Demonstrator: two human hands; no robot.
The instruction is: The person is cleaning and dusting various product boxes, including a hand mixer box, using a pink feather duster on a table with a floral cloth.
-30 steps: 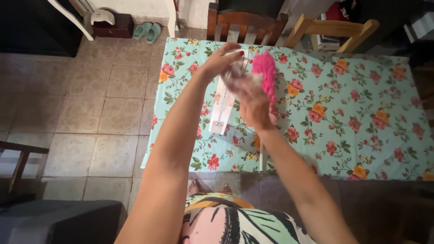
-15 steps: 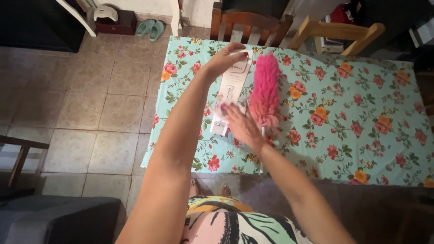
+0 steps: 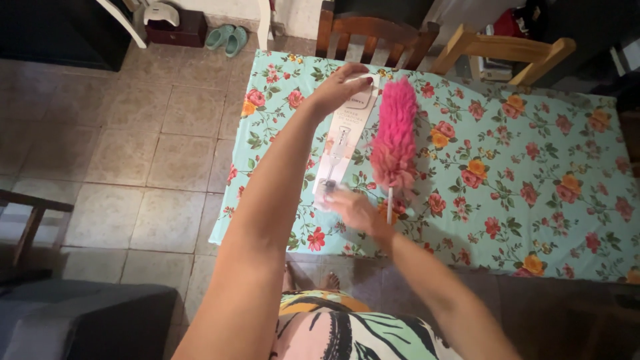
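1. Left hand (image 3: 337,87): raised over the far edge of the table, fingers curled and pinched on the top end of a long white packaging card (image 3: 343,143). The card hangs lengthwise toward the person, held up off the cloth at its far end.

2. Right hand (image 3: 357,210): at the near, lower end of the card, fingers closed about the thin white handle (image 3: 389,203) and the plastic wrap there. The hand is blurred, so which of the two it actually grips cannot be told.

3. Pink fluffy duster (image 3: 395,137): head lies just beside the card on its right, apparently clear of the wrapper along its whole length. The handle runs down from it toward the right hand.

4. Progress, as a judgement: the duster head looks already freed from its packet; handle and card are not yet separated at the lower end. Neither item is set down, and both hands are occupied.

5. Table (image 3: 547,200): covered by a turquoise cloth printed with red and orange flowers. Nothing else is seen lying on it.

6. Surroundings: a dark wooden chair (image 3: 373,37) at the far side, behind the left hand; a lighter wooden chair (image 3: 507,50) beside it to the right. A pair of green slippers (image 3: 227,37) sits on the tiled floor (image 3: 147,153) near the wall, well apart from the table.
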